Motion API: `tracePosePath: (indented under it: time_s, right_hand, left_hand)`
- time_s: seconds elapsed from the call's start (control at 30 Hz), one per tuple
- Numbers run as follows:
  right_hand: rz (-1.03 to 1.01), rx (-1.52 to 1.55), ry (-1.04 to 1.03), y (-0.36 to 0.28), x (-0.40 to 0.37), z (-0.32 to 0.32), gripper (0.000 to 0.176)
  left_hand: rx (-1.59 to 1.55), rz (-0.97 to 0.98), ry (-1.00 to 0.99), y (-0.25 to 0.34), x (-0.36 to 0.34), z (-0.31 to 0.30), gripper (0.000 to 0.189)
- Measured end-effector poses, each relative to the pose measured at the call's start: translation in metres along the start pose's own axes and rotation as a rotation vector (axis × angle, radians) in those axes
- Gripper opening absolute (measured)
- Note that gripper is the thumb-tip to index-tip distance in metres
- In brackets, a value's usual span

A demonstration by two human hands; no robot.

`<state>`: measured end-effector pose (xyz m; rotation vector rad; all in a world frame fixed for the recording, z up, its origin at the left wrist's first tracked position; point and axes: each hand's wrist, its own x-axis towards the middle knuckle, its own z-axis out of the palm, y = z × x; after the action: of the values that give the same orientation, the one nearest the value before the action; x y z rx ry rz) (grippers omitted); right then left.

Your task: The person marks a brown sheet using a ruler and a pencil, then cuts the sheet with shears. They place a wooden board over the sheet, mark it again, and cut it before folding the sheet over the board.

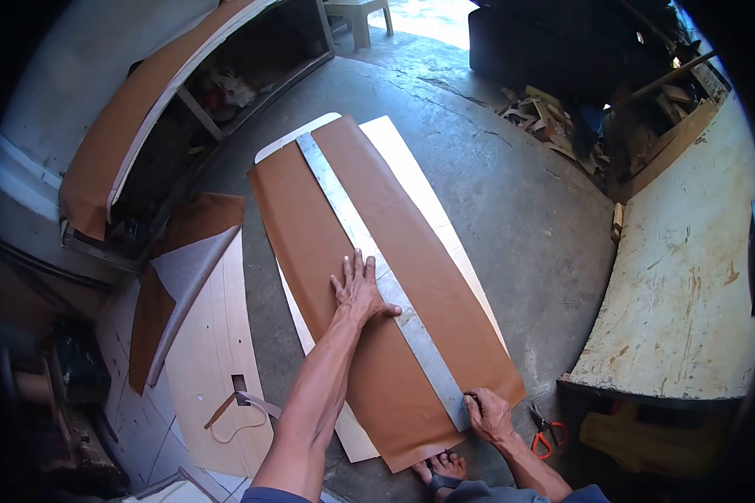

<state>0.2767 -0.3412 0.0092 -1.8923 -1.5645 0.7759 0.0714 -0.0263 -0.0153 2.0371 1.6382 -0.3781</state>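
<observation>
A long metal straightedge (344,214) lies lengthwise over a sheet of brown leather-like material (310,251). My left hand (361,289) presses on the straightedge and the brown sheet, its fingers spread. At the straightedge's near end, my right hand (488,415) is closed beside its right edge; whatever its curled fingers hold is hidden. Beneath the brown sheet, a pale board (398,151) sticks out along both sides. Scissors (547,434) with orange handles lie on the floor just right of my right hand.
On the left lie a pale panel (218,335) and a folded brown piece (197,222). A brown-covered curved frame (134,126) stands behind them. Scraps (554,121) are heaped at the back right, near a worn, pale curved panel (671,285). My foot (445,465) is by the sheet's near edge.
</observation>
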Motion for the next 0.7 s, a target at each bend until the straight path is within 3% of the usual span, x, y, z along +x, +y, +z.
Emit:
tracePosePath:
  time_s: [0.7]
  right_hand:
    - [-0.028,-0.013,-0.048,-0.001,0.003,-0.003,0.01]
  left_hand:
    - [-0.123,0.058,0.017,-0.018,0.011,0.017,0.16]
